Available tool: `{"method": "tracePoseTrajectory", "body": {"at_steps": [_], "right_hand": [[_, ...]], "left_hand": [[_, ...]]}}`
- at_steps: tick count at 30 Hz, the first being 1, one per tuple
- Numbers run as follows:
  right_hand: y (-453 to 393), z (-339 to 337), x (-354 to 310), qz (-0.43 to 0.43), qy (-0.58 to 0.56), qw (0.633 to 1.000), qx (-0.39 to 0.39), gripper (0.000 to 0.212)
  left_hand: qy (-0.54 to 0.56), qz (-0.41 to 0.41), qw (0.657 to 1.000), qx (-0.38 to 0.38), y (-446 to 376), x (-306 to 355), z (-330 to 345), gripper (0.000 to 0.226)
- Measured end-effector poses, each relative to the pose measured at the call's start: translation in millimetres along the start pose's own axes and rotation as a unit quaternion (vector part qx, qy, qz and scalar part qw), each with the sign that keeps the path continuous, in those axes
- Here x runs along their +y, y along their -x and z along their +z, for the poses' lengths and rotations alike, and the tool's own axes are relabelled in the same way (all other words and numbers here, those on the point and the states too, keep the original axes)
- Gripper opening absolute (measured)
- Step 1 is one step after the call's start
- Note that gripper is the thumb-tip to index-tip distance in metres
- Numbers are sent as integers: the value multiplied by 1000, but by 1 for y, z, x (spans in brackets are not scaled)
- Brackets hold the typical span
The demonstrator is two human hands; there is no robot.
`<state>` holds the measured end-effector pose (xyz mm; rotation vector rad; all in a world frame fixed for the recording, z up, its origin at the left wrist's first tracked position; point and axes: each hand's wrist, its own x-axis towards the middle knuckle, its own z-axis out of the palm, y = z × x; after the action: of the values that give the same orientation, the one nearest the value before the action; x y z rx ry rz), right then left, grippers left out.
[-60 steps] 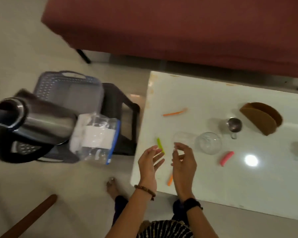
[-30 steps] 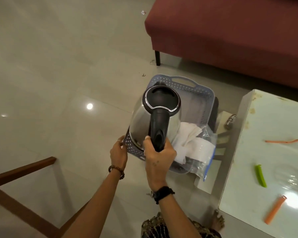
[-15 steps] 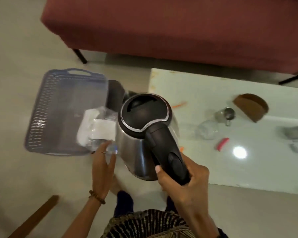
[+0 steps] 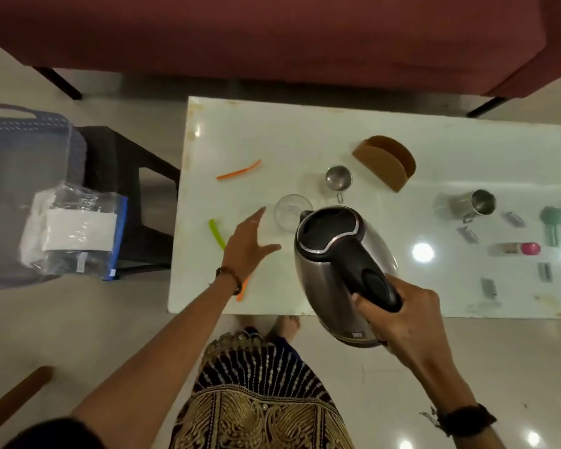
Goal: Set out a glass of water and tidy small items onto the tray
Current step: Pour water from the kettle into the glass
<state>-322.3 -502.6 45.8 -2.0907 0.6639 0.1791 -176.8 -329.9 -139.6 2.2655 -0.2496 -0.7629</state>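
1. My right hand's fingers are wrapped tight around the black handle of the kettle, which I hold above the near edge of the table, its spout pointing toward the glass.
2. My left hand is spread, fingers apart and holding nothing, palm down over the tabletop just left of the glass, thumb reaching toward it.
3. Under that wrist lies an orange stick, partly hidden; a green stick lies just left of my hand.
4. The glass stands upright, just beyond the kettle's spout. I cannot tell whether any water is in it; I judge the pour not yet begun, since the kettle is barely tipped.
5. Farther on sit a small steel cup, a brown holder and another orange stick.
6. Off to the right: a steel mug, a green utensil, a pink-capped tube and several small grey pieces I cannot identify.
7. The tray rests on a dark stool left of the table, well apart, with a clear plastic bag lying partly on it.
8. By my judgement the water step is in hand and the tidying is all left: every small item is on the table, none on the tray.
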Motion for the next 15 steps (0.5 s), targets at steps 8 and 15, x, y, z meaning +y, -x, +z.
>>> {"method": "tracePoseTrajectory", "body": {"at_steps": [8,15], "right_hand": [[-36,4,27,13,23,999,-40,16],[-54,11,19,66,29,996,-49,19]], "left_hand": [[2,22,1000,-15,-49,7,20,89],[47,6,998,36,-46,8,24,75]]}}
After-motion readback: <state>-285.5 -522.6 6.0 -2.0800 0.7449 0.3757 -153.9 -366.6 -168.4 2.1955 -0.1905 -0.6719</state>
